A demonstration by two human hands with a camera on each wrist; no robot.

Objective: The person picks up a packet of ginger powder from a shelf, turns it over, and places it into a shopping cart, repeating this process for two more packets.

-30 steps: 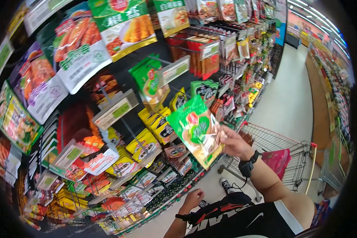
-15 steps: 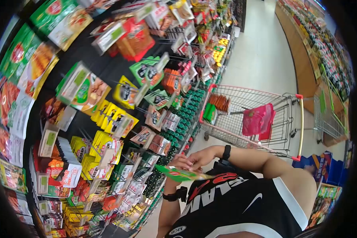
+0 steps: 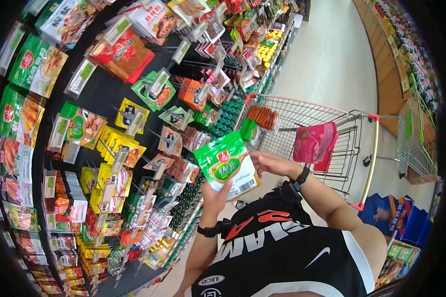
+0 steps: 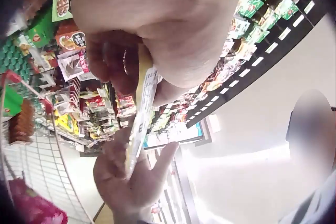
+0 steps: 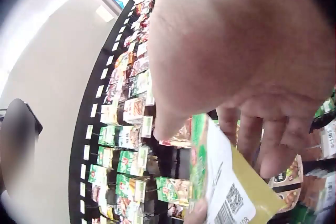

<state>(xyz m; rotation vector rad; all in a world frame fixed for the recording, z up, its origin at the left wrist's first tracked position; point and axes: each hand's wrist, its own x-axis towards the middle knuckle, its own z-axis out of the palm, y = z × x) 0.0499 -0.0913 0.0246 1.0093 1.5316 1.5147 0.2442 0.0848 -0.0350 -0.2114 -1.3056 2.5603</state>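
Observation:
A green, white and gold food packet (image 3: 229, 166) faces upward in front of my chest, with a barcode near its lower edge. My left hand (image 3: 215, 194) grips its lower left side, thumb across the front. In the left wrist view the packet (image 4: 140, 113) appears edge-on between that hand's thumb and fingers. My right hand (image 3: 275, 164) is at the packet's right edge. The right wrist view shows the fingers (image 5: 262, 129) of this hand extended behind the packet (image 5: 223, 176), its thumb apart on the other side.
On the left, a tall rack (image 3: 59, 198) carries rows of hanging packets. To the right stands a shopping cart (image 3: 352, 143) holding a pink bag (image 3: 313, 143), brown packets (image 3: 262, 118) and a green one. Another cart (image 3: 414, 143) stands farther right, beside a wood-panelled display (image 3: 389, 79).
My right hand has brought the packet down from the rack to my left hand, which now grips it. The right hand's fingers have let go, and the packet has turned face up.

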